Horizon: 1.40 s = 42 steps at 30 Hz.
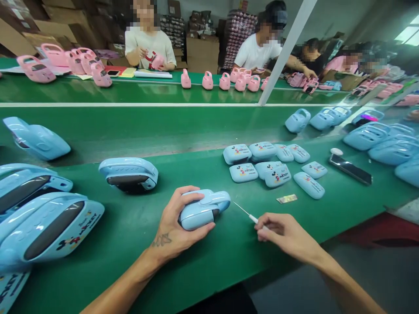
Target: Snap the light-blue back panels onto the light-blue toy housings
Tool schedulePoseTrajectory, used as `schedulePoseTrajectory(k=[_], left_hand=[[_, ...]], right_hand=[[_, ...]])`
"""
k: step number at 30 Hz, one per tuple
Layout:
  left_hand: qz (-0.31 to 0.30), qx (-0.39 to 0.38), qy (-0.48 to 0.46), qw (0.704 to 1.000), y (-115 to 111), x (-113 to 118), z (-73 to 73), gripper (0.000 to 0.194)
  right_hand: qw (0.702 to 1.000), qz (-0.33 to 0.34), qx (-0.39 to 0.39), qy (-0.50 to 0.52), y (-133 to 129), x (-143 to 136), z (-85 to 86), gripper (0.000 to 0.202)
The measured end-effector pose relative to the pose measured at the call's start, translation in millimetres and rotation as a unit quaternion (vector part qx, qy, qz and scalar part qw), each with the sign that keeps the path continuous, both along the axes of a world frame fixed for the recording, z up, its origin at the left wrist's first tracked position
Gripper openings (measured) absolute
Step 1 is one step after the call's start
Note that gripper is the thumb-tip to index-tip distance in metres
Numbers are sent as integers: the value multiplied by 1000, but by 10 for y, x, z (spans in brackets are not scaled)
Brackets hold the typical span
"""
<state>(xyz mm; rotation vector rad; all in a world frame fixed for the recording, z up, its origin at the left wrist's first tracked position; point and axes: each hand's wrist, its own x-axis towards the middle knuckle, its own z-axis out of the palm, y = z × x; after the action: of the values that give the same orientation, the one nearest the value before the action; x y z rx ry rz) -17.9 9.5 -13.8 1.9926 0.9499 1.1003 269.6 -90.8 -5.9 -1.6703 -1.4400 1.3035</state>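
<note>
My left hand [178,224] wraps round a glossy light-blue plastic case [199,213] with a loop handle and a dark panel, pressing it on the green table. In my right hand [283,235], closed fingers grip a slim white-handled tool [251,216] with a thin metal shaft, like a small screwdriver. The shaft points at the case's handle end, a small gap away from it; the tip is too fine to make out. Beyond both hands lie several blue cover plates [278,174] printed with a cartoon mouse.
Blue handled cases stand at the left [55,235], in front [129,174] and at the far right [389,141]. A phone [350,168] and a small shiny strip [286,199] lie to the right. Across a slanted white post [284,56], people handle pink cases [240,80].
</note>
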Motion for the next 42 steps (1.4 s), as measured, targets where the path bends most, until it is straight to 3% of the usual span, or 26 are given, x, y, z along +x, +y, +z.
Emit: schedulePoseTrajectory(k=[3, 7, 13, 15, 18, 22, 27, 36, 42], left_hand=[[-6, 3, 0, 1000, -5, 5, 23, 51], [-17, 16, -12, 1000, -13, 8, 34, 53], [-26, 11, -23, 999, 0, 13, -3, 58], [-32, 8, -33, 999, 3, 15, -5, 59], [-24, 3, -40, 999, -1, 27, 8, 54], [-11, -5, -40, 999, -14, 54, 31, 48], [-8, -21, -52, 998, -16, 78, 35, 45], [-13, -22, -72, 997, -9, 107, 29, 45], [-9, -18, -73, 997, -14, 116, 28, 44]], right_hand=[[981, 49, 17, -185, 43, -60, 0, 39], [943, 131, 81, -294, 115, -83, 64, 44], [948, 55, 168, -266, 237, -79, 296, 33], [943, 91, 208, -243, 276, -131, 438, 33], [908, 182, 256, -277, 366, -288, 648, 32], [849, 270, 248, -381, 532, -558, 821, 40], [792, 308, 214, -482, 698, -781, 916, 40], [756, 352, 175, -523, 791, -877, 984, 43], [703, 413, 186, -548, 859, -891, 1034, 45]])
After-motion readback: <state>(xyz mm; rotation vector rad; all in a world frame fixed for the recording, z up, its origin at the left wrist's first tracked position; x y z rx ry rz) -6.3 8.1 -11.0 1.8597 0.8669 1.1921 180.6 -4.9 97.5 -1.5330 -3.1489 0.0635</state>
